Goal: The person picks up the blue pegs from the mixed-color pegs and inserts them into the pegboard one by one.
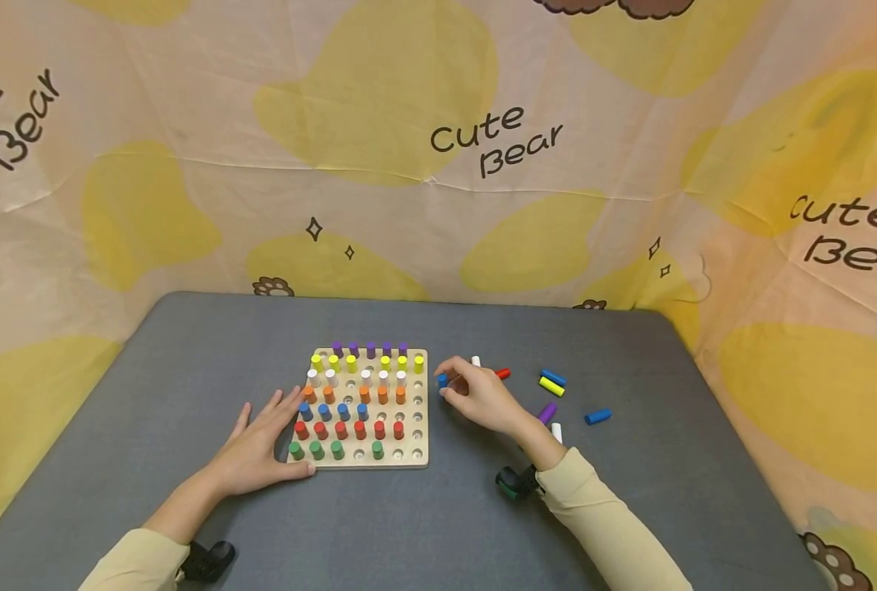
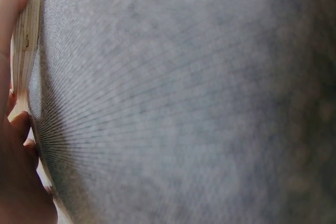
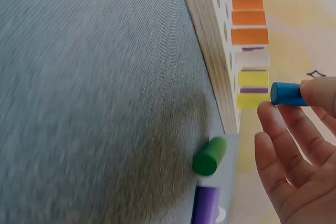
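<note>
A wooden pegboard (image 1: pixel 423 410) lies on the table with rows of purple, yellow, white, orange, blue, red and green pegs standing in it; several holes are bare, mostly toward its right side. My left hand (image 1: pixel 257 447) rests along the board's left edge, fingers spread, its thumb at the near left corner. Just right of the board, my right hand (image 1: pixel 482 398) pinches a blue peg (image 3: pixel 286 93) between thumb and fingers, off the table. In the right wrist view the peg is held nearly level, apart from the board.
Loose pegs lie right of the board: a red peg (image 1: pixel 503 373), a yellow peg (image 1: pixel 552 387), a blue peg (image 1: pixel 598 417), a purple peg (image 1: pixel 548 412) and white ones. The right wrist view also shows a green peg (image 3: pixel 210 156). A printed cloth (image 1: pixel 379 205) hangs behind the grey table (image 1: pixel 216 353).
</note>
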{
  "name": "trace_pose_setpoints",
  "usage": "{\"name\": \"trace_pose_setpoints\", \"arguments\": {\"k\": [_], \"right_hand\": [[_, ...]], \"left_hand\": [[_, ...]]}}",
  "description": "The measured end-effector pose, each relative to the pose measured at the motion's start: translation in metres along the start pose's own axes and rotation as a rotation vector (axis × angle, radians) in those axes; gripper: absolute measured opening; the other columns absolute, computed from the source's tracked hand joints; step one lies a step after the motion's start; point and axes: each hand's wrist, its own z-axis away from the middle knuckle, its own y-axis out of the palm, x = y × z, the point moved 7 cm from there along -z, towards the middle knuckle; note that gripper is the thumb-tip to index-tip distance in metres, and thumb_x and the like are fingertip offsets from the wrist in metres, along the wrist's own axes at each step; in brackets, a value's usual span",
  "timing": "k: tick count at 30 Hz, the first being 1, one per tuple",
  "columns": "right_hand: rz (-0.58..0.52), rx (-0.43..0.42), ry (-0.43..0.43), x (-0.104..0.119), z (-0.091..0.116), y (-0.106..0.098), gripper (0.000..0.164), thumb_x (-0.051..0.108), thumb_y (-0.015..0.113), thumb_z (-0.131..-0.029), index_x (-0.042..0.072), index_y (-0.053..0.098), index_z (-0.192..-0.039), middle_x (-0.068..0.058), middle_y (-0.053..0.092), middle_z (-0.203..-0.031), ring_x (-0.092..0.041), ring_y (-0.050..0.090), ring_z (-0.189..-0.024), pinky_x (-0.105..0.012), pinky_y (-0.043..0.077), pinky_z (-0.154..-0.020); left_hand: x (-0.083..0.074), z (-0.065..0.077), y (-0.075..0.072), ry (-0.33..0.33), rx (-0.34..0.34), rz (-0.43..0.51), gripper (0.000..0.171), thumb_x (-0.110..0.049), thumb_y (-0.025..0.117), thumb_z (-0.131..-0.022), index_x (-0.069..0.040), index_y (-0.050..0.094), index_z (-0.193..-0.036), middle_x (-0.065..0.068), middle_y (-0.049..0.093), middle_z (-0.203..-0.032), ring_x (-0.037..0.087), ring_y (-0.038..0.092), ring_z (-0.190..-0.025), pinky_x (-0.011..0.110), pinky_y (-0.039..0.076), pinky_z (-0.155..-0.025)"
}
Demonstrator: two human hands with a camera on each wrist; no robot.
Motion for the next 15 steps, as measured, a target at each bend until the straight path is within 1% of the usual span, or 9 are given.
{"name": "trace_pose_setpoints", "arguments": {"k": [4, 10, 15], "right_hand": [[-0.035, 0.013, 0.011, 0.004, -0.004, 0.006, 0.024, 0.013, 0.063, -0.087, 0.01, 0.058, -0.11, 0.004, 0.063, -0.094, -0.006, 0.062, -0.081, -0.02, 0.05, -0.069], [-0.063, 0.014, -0.022, 0.016, -0.009, 0.015, 0.023, 0.01, 0.063, -0.086, 0.009, 0.059, -0.108, 0.002, 0.064, -0.097, -0.006, 0.063, -0.082, -0.02, 0.051, -0.071], [-0.078, 0.023, -0.048, 0.026, -0.013, 0.025, 0.021, 0.009, 0.063, -0.085, 0.009, 0.059, -0.106, 0.002, 0.064, -0.095, -0.005, 0.062, -0.079, -0.018, 0.05, -0.067]], "left_hand": [[-0.001, 0.0, -0.001, 0.001, 0.001, 0.001, 0.109, -0.066, 0.068, -0.066, -0.015, 0.018, -0.149, 0.012, 0.019, -0.153, 0.039, 0.012, -0.139, 0.063, -0.005, -0.105], [-0.002, 0.0, -0.001, -0.002, 0.005, 0.002, 0.11, -0.066, 0.068, -0.065, -0.014, 0.019, -0.148, 0.012, 0.019, -0.153, 0.039, 0.012, -0.139, 0.063, -0.005, -0.105], [-0.002, 0.0, -0.001, -0.001, 0.003, 0.0, 0.11, -0.065, 0.069, -0.065, -0.013, 0.02, -0.148, 0.013, 0.019, -0.153, 0.039, 0.012, -0.139, 0.063, -0.005, -0.106]]}}
